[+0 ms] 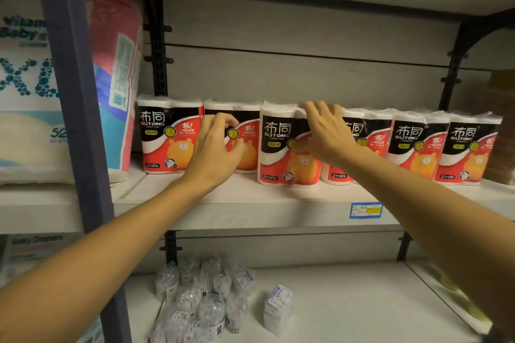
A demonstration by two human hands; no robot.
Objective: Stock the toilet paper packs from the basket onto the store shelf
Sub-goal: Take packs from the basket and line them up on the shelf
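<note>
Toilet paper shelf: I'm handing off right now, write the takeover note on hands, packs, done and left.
Left hand: fingers loosely curled against the front of the second pack from the left; no clear grip.
Right hand: fingers spread over the top of the third pack, which sits forward of the row.
Packs: six stand upright in a row on the middle shelf.
Done: six packs placed.
Left: push the third pack back in line. The basket is out of view, so the remaining stock cannot be told.
</note>
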